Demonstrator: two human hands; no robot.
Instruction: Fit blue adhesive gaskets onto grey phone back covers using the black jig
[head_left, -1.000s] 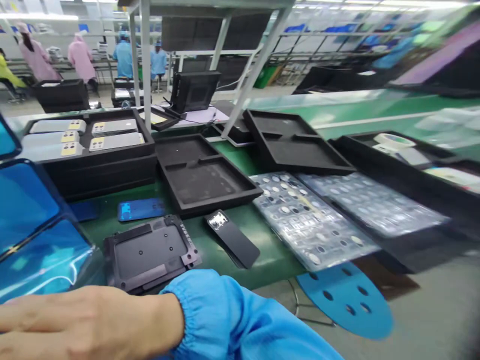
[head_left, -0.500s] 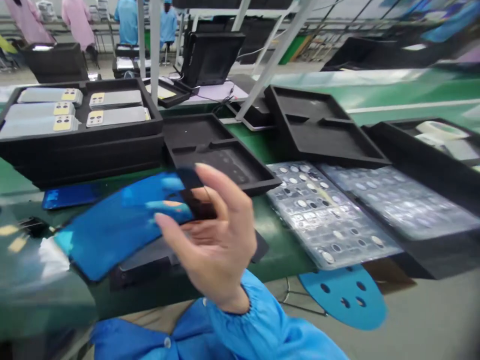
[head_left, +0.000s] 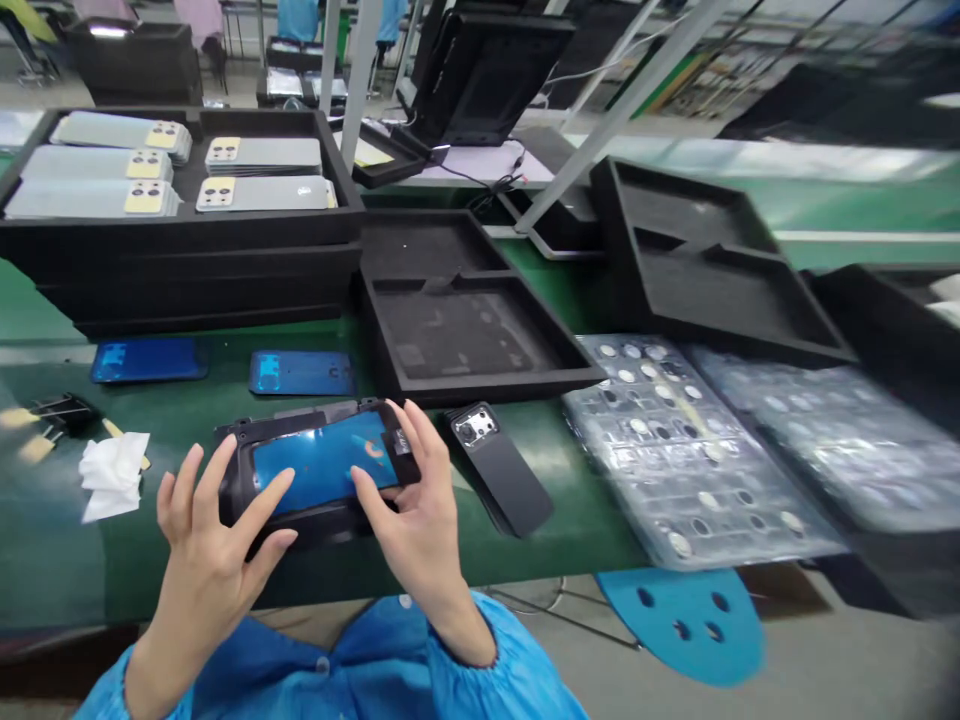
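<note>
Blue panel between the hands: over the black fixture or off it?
Over it: the black fixture shows along both long sides of the blue panel. Whether it's fully seated, I cannot tell from this view.

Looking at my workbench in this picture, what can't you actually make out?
All in the head view:
- Underside of the blue sheet: hidden, facing down on the black fixture.
- Part of the fixture's left end: behind the left hand.
- Pale lettering near the right hand: too small and blurred to read.
- Contents of the far-right clear tray: blurred.
- White item: cut off by the right edge.
</note>
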